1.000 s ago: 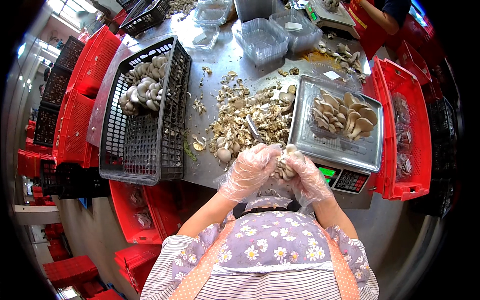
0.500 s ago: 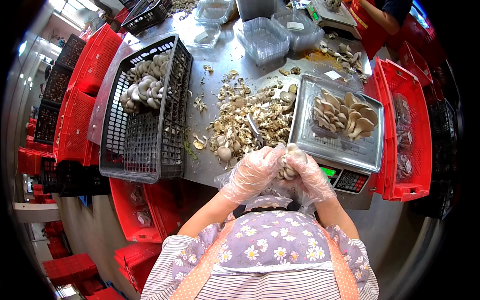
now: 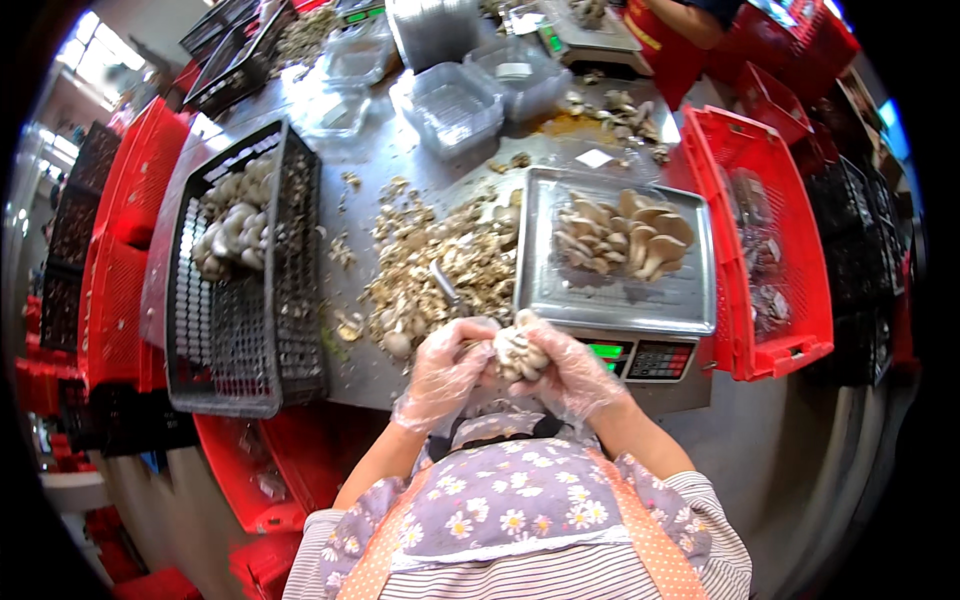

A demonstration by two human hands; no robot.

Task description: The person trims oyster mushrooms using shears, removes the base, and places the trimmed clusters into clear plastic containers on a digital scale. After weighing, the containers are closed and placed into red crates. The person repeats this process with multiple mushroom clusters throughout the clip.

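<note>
Both my hands wear clear plastic gloves at the table's front edge. My right hand (image 3: 560,368) is closed round a pale oyster mushroom cluster (image 3: 519,351), and my left hand (image 3: 450,365) pinches at that cluster's left side. Just beyond them a heap of mushroom trimmings (image 3: 410,295) holds a metal tool (image 3: 445,284), perhaps a blade. A steel scale tray (image 3: 615,305) to the right carries a plastic punnet of oyster mushrooms (image 3: 625,232), with the green-lit display (image 3: 605,351) below it. On the left stands a black crate (image 3: 245,400) with mushroom clusters (image 3: 236,235) inside.
Stacked clear punnets (image 3: 450,110) and a second scale (image 3: 595,50) sit at the back of the steel table (image 3: 355,385). A red crate (image 3: 800,330) with packed punnets is at right; more red crates (image 3: 130,220) stand left. A co-worker's arm (image 3: 680,20) shows at back right.
The camera view has shifted, moving the table leftward and partly downward in the picture. My hands still grip the cluster, which now shows more fully between my fingers.
</note>
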